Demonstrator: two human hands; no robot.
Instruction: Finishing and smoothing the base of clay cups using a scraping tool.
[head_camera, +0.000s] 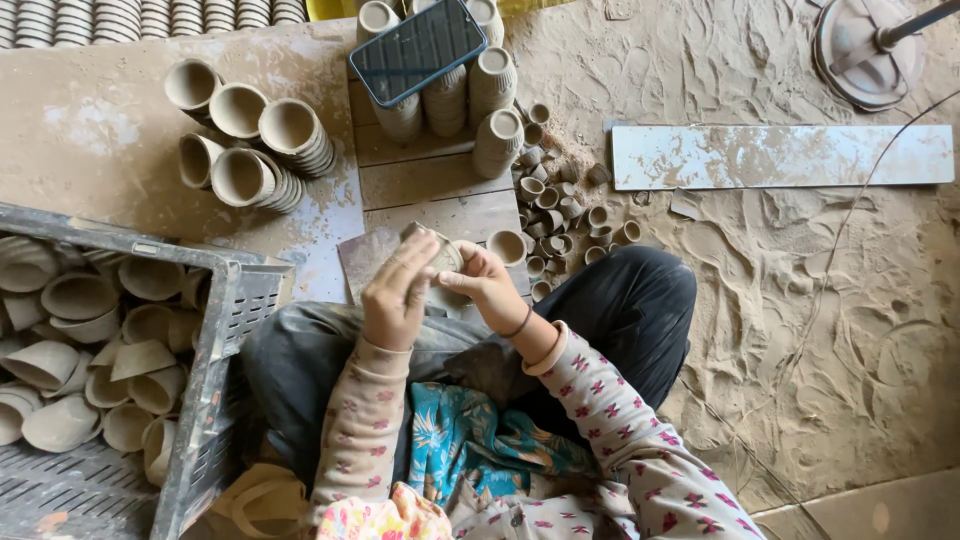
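Clay cup being gripped between both hands, left hand fingers curling over it, right hand pinching its side, grey plastic crate of cups sitting just beside the left knee

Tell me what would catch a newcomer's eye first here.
Both hands, left hand and right hand, hold one small clay cup at centre. A grey crate of unfired cups sits at the left. Ahead, a phone lies across stacked cups, with tiny cups scattered on the dusty floor.
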